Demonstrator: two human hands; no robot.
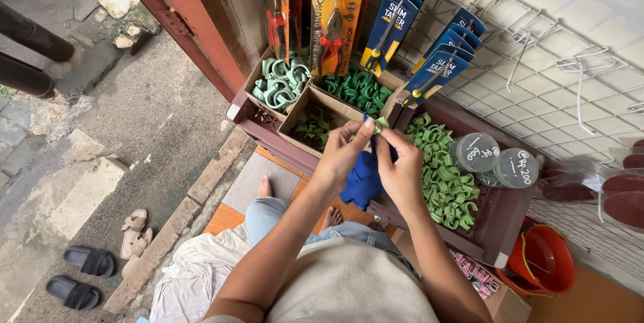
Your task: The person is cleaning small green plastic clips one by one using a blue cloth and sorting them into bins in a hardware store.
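in front of me the long brown tray (500, 246) is heaped with green plastic clips (446, 182), with smaller cardboard boxes (302, 112) of clips beside it. my left hand (342, 155) and right hand (400, 172) meet over a blue cloth (362, 182), fingertips pinched on one small green clip (381, 124). i judge i'm wiping it; next calls for a firm pinch while turning it.

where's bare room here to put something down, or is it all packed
Packed up front: the cardboard boxes and the dark tray are full of green clips, two lidded jars beside them. Both hands, left hand and right hand, pinch a blue cloth. Bare patches: orange floor right of the red bucket, and concrete above the sandals.
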